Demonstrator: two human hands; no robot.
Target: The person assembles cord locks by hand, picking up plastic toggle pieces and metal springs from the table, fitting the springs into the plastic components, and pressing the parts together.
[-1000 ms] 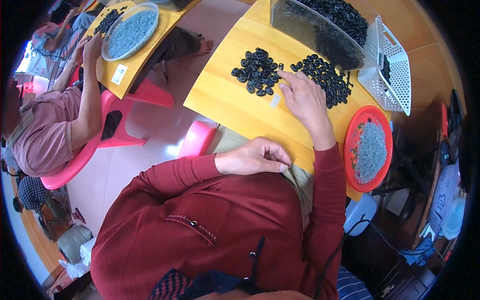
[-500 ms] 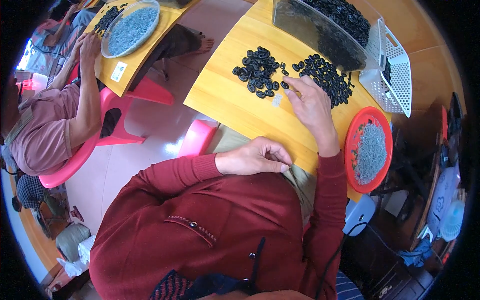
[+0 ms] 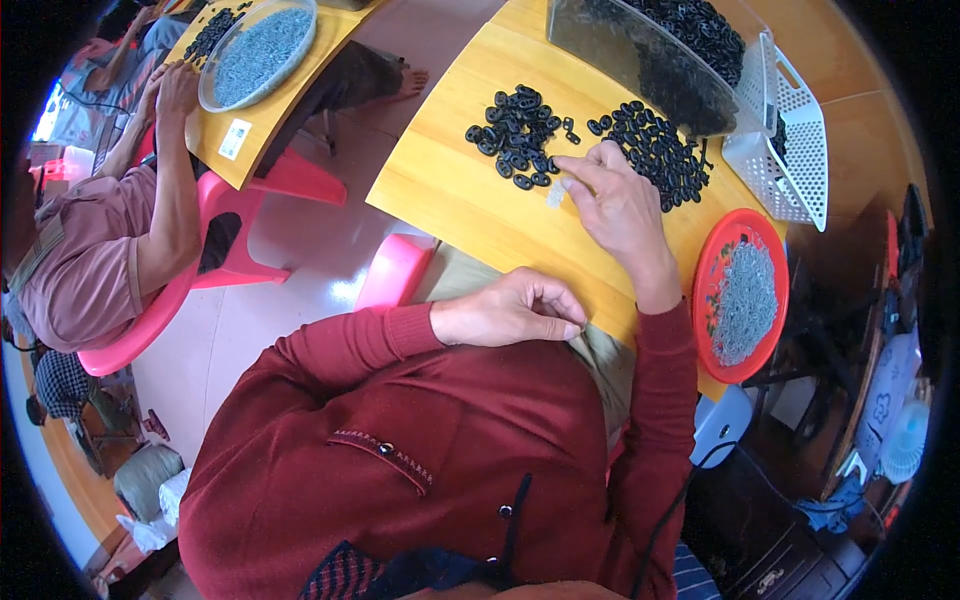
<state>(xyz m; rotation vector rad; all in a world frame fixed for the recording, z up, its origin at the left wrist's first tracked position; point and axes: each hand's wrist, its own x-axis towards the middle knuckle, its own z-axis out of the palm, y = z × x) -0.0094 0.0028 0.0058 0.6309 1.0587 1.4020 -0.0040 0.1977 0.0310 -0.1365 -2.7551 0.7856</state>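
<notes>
My right hand [image 3: 622, 205] is over the wooden table. Its index finger is stretched out, the tip at the right edge of a pile of small black oval pieces with two holes [image 3: 518, 138]. The thumb stands apart from the finger, and nothing is gripped between them. Two loose black pieces [image 3: 571, 130] lie just beyond the fingertip, and a small clear patch [image 3: 555, 194] is beside the thumb. At the table's near edge my left hand [image 3: 515, 308] is curled, thumb and index finger pressed together; whatever they hold is too small to make out.
A second pile of black parts [image 3: 655, 150] lies right of my fingers. Behind it stand a clear bin of black parts [image 3: 640, 60] and a white perforated basket [image 3: 800, 170]. A red plate [image 3: 707, 345] of small metal pieces sits at right. Another person [image 3: 100, 230] works at the left table.
My right hand has moved a little left, and the black piece that lay by its fingertip is now at the edge of the left pile. The left hand stays put.
</notes>
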